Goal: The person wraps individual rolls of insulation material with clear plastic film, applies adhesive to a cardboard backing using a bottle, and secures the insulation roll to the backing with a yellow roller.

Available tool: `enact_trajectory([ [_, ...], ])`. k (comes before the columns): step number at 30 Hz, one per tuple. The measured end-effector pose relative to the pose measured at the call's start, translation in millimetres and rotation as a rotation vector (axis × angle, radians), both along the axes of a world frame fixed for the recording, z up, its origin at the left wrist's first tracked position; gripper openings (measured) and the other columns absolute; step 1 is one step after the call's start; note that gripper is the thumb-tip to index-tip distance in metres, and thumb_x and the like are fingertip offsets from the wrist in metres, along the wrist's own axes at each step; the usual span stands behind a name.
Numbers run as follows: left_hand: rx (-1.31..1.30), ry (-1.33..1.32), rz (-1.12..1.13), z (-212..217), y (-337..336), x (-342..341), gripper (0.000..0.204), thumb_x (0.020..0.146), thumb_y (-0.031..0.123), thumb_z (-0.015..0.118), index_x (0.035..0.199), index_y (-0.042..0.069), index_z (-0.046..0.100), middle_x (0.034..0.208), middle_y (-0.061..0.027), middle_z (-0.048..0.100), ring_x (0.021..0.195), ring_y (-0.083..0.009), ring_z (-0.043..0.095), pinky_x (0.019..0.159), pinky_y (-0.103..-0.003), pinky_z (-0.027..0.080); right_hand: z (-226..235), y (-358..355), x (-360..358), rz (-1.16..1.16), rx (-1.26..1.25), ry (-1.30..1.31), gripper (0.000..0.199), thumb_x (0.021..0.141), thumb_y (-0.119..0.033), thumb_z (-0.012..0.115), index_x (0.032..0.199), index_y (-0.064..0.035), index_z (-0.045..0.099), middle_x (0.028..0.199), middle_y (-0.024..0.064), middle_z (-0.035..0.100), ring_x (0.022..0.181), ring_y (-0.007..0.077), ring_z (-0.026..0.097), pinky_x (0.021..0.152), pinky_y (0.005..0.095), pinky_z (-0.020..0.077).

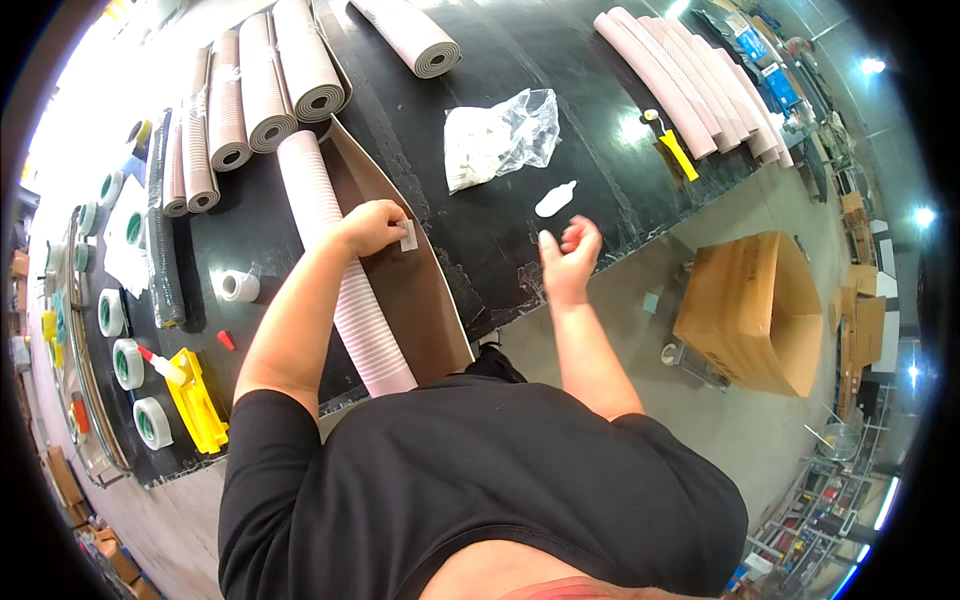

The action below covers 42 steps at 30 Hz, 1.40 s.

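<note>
A partly rolled mat (375,325) lies in front of me, pink and ribbed on the rolled part. Its unrolled brown side (410,300) curls up at the right edge. My left hand (375,228) is over this brown side, fingers closed at a small pale label (408,237). The fingers partly cover the label, which is against the mat's surface. My right hand (570,258) is raised near the table's front edge, thumb apart from curled fingers, with nothing visible in it. Nearest to it lies a small white bottle (556,199).
Several rolled mats (305,75) lie at the far left, and more pink rolls (690,85) at the far right. A clear bag (500,138) of white pieces, a yellow-handled tool (678,152), tape rolls (128,362) and a yellow holder (197,402) share the black table. An open carton (735,305) stands right.
</note>
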<state>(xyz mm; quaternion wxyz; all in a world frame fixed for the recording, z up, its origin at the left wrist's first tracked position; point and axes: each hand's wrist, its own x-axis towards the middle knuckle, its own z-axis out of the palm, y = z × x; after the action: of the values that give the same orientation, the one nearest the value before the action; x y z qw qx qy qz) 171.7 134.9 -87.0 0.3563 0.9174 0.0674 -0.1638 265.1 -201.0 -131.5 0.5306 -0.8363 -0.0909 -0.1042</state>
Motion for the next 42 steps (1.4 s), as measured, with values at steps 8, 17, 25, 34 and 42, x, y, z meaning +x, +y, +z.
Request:
enact_trajectory([
  [8,-0.105,0.200,-0.031,0.8,20.9,32.4,0.025,0.086,0.024,0.071,0.103,0.006,0.075,0.085,-0.0057,0.072,0.080,-0.0170,0.065,0.077,-0.033,0.051,-34.0,-0.7,95.9,0.184,-0.314,-0.165,0.058,0.069,-0.038,0.091,0.117,-0.0137,0.067,0.119,0.0109,0.066,0.115,0.0322,0.059,0.100,0.0456,0.0452],
  [17,-0.223,0.264,0.066,1.3,23.4,35.9,0.019,0.093,0.021,0.065,0.102,0.005,0.070,0.083,-0.0043,0.068,0.074,-0.0151,0.061,0.071,-0.032,0.049,51.3,82.4,-57.6,0.989,0.650,0.625,0.043,0.105,-0.020,0.054,0.142,-0.0113,0.035,0.111,0.0129,0.064,0.083,0.0139,0.059,0.066,0.0253,0.0457],
  [25,-0.633,0.305,0.370,4.0,53.1,31.9,0.016,0.102,0.018,0.056,0.112,0.008,0.062,0.096,-0.0030,0.069,0.087,-0.0129,0.066,0.079,-0.029,0.054,8.3,113.8,-82.5,0.885,0.861,1.139,0.051,0.081,-0.015,0.080,0.126,-0.0044,0.059,0.114,0.0060,0.064,0.104,0.0185,0.062,0.092,0.0342,0.0515],
  [34,-0.466,0.188,0.226,7.1,55.8,23.0,0.021,0.099,0.021,0.060,0.114,0.007,0.066,0.103,-0.0012,0.067,0.089,-0.0118,0.058,0.081,-0.028,0.050,-9.7,122.7,-76.4,1.041,1.000,1.082,0.048,0.084,-0.020,0.076,0.125,-0.0005,0.060,0.116,0.0082,0.067,0.103,0.0178,0.062,0.096,0.0373,0.0512],
  [42,-0.445,0.223,0.271,-0.8,56.8,24.5,0.021,0.098,0.023,0.062,0.114,0.010,0.067,0.101,-0.0006,0.068,0.088,-0.0111,0.058,0.078,-0.029,0.050,-1.5,128.1,-73.8,1.017,0.915,1.154,0.043,0.089,-0.025,0.074,0.123,-0.0030,0.059,0.104,0.0076,0.068,0.085,0.0169,0.065,0.086,0.0400,0.0586],
])
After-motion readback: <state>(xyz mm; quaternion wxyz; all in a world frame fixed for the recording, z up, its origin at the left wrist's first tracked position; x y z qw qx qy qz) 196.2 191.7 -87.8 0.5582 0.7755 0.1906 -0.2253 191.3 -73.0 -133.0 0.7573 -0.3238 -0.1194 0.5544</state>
